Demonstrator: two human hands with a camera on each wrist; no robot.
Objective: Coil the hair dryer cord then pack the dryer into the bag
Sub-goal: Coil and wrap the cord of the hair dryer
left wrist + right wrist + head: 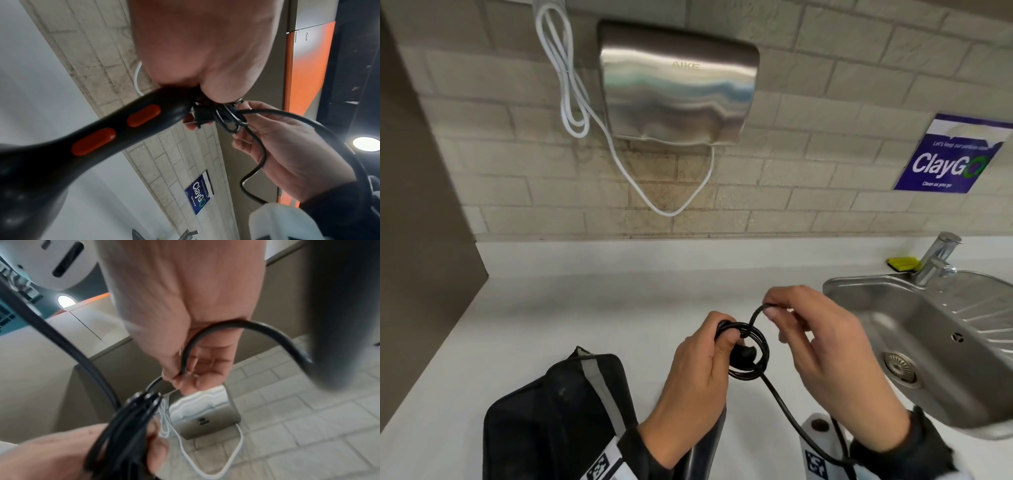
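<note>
The black cord is gathered into several small loops above the white surface, just in front of the sink. The left hand has its fingers and thumb curled round the bundle, pinning the loops together; the left wrist view shows the dryer, black with 2 orange buttons, hanging below that same grip, so the hand seems to carry both handle end and coil. The right hand pinches the free run of cord between thumb and fingertips, lifted in a short arch just beside the bundle, with its other fingers loosely spread. From there the cord trails down toward the person's body. The dark bag lies on the surface to the left, close under the left forearm; its opening cannot be made out.

The step in hand looks like laying on another loop. To do it well, bring the pinched arch over to match the existing loops in size, let the cord roll between the fingertips so it does not twist, and tuck it under the left thumb before sliding the right hand down for more slack.
</note>
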